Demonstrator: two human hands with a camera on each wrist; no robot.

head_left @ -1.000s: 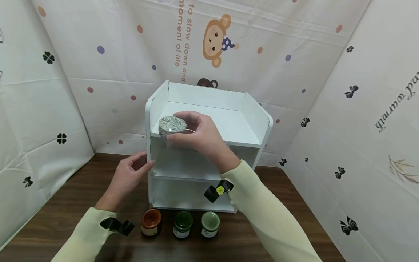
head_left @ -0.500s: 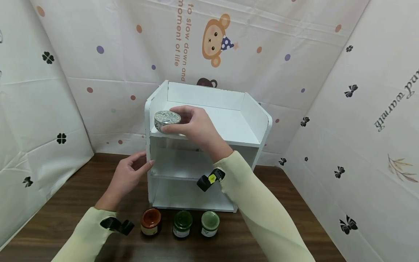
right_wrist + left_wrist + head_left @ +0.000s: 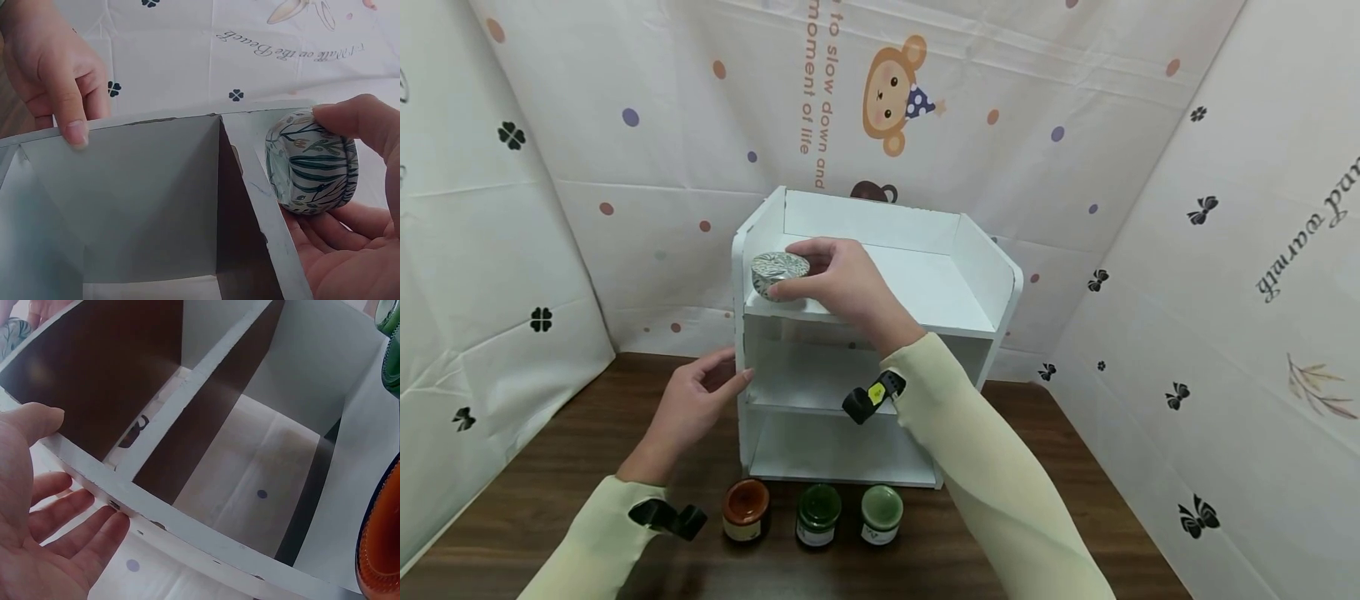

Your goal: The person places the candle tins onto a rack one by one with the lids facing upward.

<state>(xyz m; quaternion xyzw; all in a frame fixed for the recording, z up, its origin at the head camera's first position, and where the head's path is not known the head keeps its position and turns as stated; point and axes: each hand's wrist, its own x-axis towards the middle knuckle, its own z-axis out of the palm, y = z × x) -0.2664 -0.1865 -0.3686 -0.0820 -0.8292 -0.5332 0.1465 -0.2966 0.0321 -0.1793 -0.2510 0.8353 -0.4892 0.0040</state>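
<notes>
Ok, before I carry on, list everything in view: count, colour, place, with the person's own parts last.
Table: one, brown, underneath
Printed backdrop: three sides, mostly white, behind and both sides
Shelf unit: one, white, centre, on the table
Patterned tin: one, white and blue-green, front left of the unit's top
Orange jar: one, orange, front row, left
Dark green jar: one, dark green, row middle
Pale green jar: one, pale green, row right
Wrist devices: two, black, at the cuffs
Sleeves: two, pale yellow, both arms
Left hand: one, bare, at the unit's left side
Right hand: one, bare, gripping the tin
</notes>
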